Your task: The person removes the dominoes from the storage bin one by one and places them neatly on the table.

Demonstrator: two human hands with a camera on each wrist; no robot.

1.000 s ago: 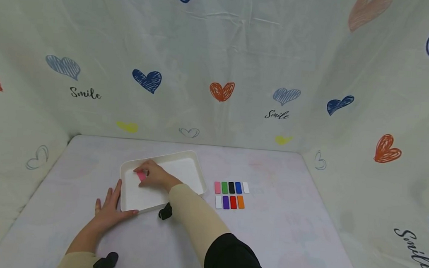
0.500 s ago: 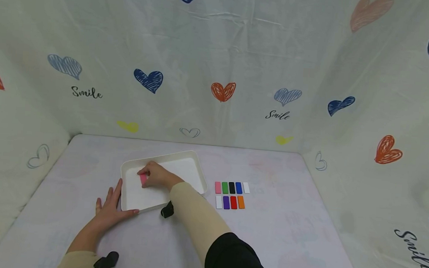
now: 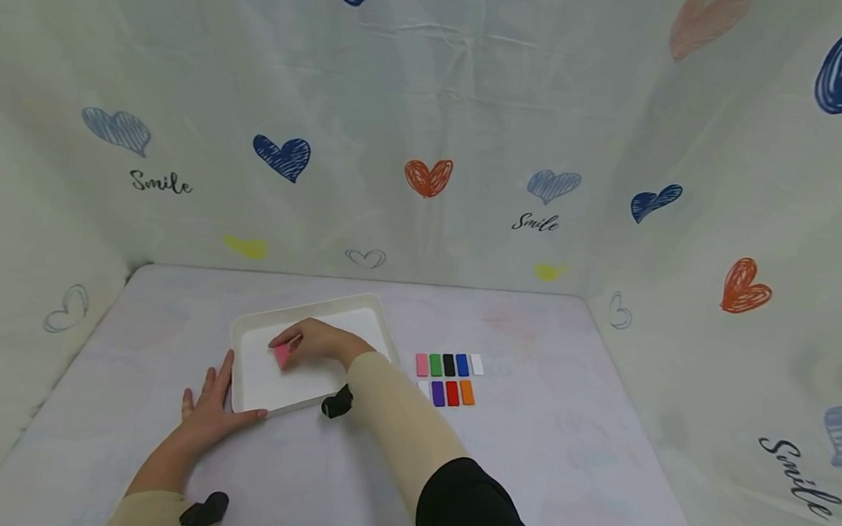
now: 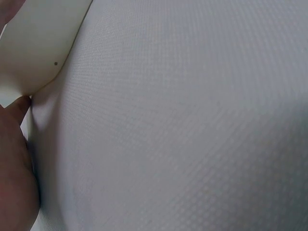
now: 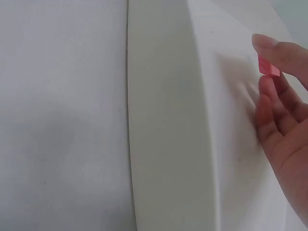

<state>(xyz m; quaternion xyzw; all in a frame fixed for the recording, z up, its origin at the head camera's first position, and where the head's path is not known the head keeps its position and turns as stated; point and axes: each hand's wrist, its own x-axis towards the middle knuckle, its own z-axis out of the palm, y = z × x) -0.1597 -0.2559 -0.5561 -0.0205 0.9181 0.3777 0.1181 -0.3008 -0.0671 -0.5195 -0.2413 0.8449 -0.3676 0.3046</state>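
A white rectangular tray (image 3: 259,382) with a raised rim lies at an angle on the table. Over its left half my right hand (image 3: 319,341) pinches a small pink block (image 3: 282,355) between thumb and fingers. The right wrist view shows that pink block (image 5: 268,66) under the thumb, the other fingers curled below it, close over the tray floor. My left hand (image 3: 206,417) spreads its fingers around the tray's near left corner, fingertips at the left side and thumb along the front rim. In the left wrist view, part of the left hand (image 4: 17,178) reaches the tray's outer wall (image 4: 43,43).
Right of the tray, small coloured blocks lie in two rows, among them a green block (image 3: 435,365), a black block (image 3: 449,365), a red block (image 3: 452,393) and an orange block (image 3: 466,392). A heart-printed curtain (image 3: 364,129) hangs behind the table.
My right hand has shifted a little to the right over the tray, with the pink block still pinched. The left hand stays at the corner. The head view has turned slightly.
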